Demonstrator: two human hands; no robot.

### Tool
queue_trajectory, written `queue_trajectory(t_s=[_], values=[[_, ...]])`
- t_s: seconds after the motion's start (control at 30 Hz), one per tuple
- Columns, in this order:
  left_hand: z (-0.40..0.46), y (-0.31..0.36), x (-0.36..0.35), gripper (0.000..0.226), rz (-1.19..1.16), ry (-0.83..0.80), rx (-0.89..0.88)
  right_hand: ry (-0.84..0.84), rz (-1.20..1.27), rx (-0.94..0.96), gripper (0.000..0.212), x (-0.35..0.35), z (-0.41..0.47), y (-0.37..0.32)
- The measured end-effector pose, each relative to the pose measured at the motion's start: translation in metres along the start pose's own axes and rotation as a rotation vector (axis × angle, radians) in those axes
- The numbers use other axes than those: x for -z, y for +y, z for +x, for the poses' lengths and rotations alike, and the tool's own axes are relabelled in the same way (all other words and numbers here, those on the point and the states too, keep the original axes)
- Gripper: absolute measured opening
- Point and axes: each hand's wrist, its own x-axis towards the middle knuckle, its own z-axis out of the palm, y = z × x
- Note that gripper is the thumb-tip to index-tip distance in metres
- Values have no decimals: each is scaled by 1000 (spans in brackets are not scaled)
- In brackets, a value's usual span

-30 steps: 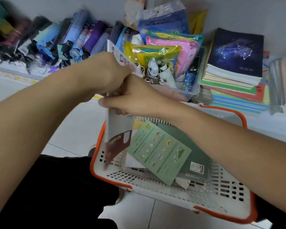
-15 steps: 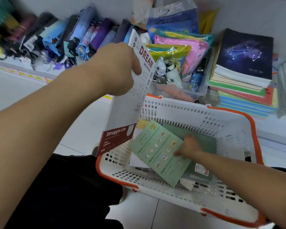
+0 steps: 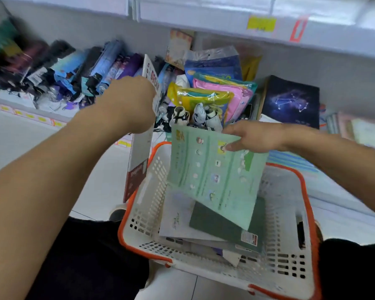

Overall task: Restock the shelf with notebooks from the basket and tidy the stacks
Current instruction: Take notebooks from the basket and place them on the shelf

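Observation:
My left hand (image 3: 128, 105) grips a white and dark red notebook (image 3: 139, 152) marked DREAM, held upright over the basket's left rim. My right hand (image 3: 256, 137) pinches the top edge of a light green notebook (image 3: 212, 174) and holds it tilted above the white basket with an orange rim (image 3: 288, 213). Inside the basket lie a dark green notebook (image 3: 225, 226) and a pale white one (image 3: 175, 215), with more beneath them. On the low shelf at right, a dark blue constellation notebook (image 3: 290, 102) tops a stack of notebooks.
Folded umbrellas (image 3: 74, 72) line the shelf at left. Colourful plastic pouches (image 3: 212, 92) stand in a clear bin behind the basket. An upper shelf edge (image 3: 225, 22) with a yellow price tag runs overhead. My knees in black flank the basket on the tiled floor.
My right hand went down into the basket, took the light green notebook and has lifted it up. My left hand kept the DREAM notebook raised and turned it more edge-on.

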Motion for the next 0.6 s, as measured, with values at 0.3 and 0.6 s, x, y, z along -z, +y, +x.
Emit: queue_trajectory(t_s=[0.3, 0.6], values=[[4, -18, 27, 42, -1287, 159, 461, 157, 1062, -45, 37, 69, -104, -12], [-4, 4, 32, 62, -1784, 293, 291, 522, 836, 44, 12, 25, -74, -37]])
